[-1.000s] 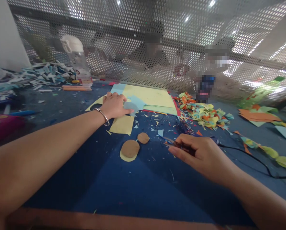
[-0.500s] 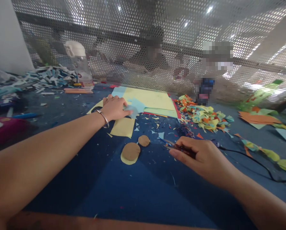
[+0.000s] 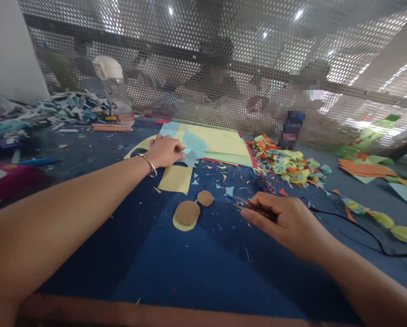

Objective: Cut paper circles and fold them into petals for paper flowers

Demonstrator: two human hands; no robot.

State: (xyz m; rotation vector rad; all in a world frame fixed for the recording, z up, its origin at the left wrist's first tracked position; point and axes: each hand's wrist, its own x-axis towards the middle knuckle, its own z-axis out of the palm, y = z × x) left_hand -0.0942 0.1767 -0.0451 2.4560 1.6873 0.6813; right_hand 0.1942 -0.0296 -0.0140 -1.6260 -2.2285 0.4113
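Note:
My left hand [image 3: 165, 151], a thin bangle on its wrist, pinches a light blue paper sheet [image 3: 194, 147] and lifts its edge off the stack of yellow sheets [image 3: 220, 141]. A small yellow rectangle [image 3: 176, 179] lies just below that hand. My right hand [image 3: 285, 220] rests on the blue table, closed on a pair of scissors [image 3: 246, 204] whose blades point left. Two brown paper circles [image 3: 187, 212] lie between the hands, the larger one on a yellow disc, the smaller [image 3: 205, 198] beside it.
A heap of coloured paper scraps [image 3: 288, 163] lies right of the sheets. A clear water bottle [image 3: 114, 90] and a pile of bluish strips [image 3: 67, 105] stand at back left. A black cable [image 3: 353, 222] runs at right. Perforated metal screen [image 3: 224, 54] closes the back; people sit behind it.
My left hand closed on the light blue sheet and raised it off the yellow stack. My right hand stayed put with the scissors.

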